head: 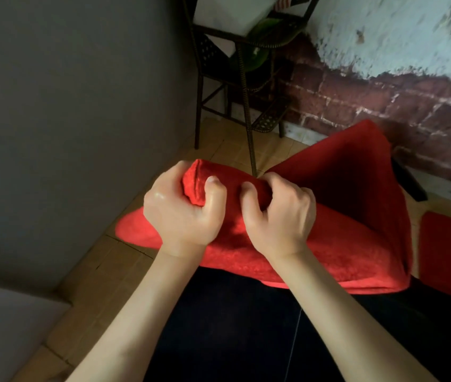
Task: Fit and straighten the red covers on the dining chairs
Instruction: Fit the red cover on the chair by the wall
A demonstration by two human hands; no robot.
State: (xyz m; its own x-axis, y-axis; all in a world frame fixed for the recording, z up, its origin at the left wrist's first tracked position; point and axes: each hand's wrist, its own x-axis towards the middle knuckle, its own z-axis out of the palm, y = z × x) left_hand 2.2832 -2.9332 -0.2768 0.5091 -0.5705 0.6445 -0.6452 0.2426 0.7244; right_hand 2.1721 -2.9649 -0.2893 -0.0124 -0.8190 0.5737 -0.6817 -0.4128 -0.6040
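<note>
Hands: left grip point(183, 213) and right grip point(279, 213) clutch red cover point(342, 244); tiled floor point(103, 268), brick wall point(384, 106).

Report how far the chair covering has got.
Done: the red fabric cover drapes the chair back and seat. In hand: the left hand and right hand both grip a bunched corner. Left: smoothing that bunch; another red piece waits at right.

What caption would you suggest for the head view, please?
Both hands, left hand and right hand, grip a bunched corner of the red cover beside a grey wall.
</note>
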